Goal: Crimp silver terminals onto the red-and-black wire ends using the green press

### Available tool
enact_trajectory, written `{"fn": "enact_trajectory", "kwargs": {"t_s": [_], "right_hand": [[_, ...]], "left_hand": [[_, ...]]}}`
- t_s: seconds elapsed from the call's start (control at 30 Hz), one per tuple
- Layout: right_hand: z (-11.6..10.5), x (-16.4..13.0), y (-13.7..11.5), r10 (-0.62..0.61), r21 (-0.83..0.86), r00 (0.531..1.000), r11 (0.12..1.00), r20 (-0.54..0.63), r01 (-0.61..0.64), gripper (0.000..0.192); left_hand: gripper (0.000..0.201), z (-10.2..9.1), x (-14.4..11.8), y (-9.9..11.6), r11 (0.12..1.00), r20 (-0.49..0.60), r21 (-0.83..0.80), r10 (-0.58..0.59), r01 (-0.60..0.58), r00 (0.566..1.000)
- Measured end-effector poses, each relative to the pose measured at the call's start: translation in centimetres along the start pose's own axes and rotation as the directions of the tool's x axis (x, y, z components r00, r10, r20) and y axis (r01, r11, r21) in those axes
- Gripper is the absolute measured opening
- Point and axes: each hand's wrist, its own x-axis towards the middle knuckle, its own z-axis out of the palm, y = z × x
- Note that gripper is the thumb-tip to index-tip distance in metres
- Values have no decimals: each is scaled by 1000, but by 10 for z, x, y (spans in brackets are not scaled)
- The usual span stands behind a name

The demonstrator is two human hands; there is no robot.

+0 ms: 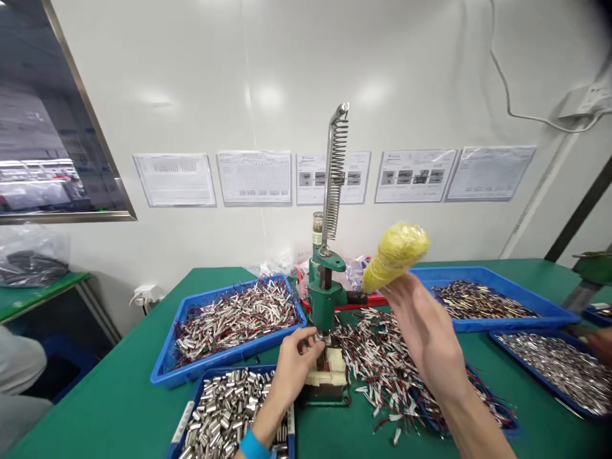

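Observation:
A green hand press point(325, 296) with a tall coil spring stands mid-table. My left hand point(292, 366) reaches to the press base, fingertips pinched on a small metal piece under the ram. My right hand point(423, 331) is raised beside the press with fingers spread, just below the yellow wrapped lever handle point(396, 254); whether it touches the handle I cannot tell. Loose wired parts point(396, 370) lie in a pile under my right arm.
A blue tray of wired parts point(234, 319) sits left of the press, a tray of metal sleeves point(224, 408) in front. Two more blue trays point(492, 299) point(559, 366) are at right. Another person's clothing point(19, 376) shows at far left.

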Motion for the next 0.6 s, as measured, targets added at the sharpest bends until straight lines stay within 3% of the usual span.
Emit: {"fn": "enact_trajectory", "kwargs": {"t_s": [0.07, 0.13, 0.2, 0.3, 0.43, 0.53, 0.6], "right_hand": [[-31, -37, 29, 85, -252, 996, 965, 32, -74, 37], [-63, -81, 59, 252, -527, 959, 837, 129, -149, 31], [-89, -122, 83, 358, -735, 904, 674, 234, -76, 22], [-107, -161, 106, 370, -848, 882, 527, 293, 60, 11], [-97, -174, 118, 354, -832, 866, 543, 354, 118, 15], [-73, -177, 123, 331, -751, 856, 653, 396, 95, 18], [-56, -182, 127, 321, -693, 879, 721, 353, 16, 23]], "left_hand": [[25, 5, 7, -2, 1000, -24, -14, 8, -8, 1000], [28, 8, 13, -4, 999, -12, -45, -11, 10, 1000], [34, 8, 14, -2, 997, 11, -75, -28, 28, 1000], [44, 4, 2, 6, 985, 70, -140, -96, 105, 993], [68, -3, -32, 26, 869, 168, -359, -299, 341, 939], [65, -9, -51, 41, 788, 171, -497, -322, 364, 931], [60, -14, -59, 48, 759, 182, -537, -322, 368, 929]]}}
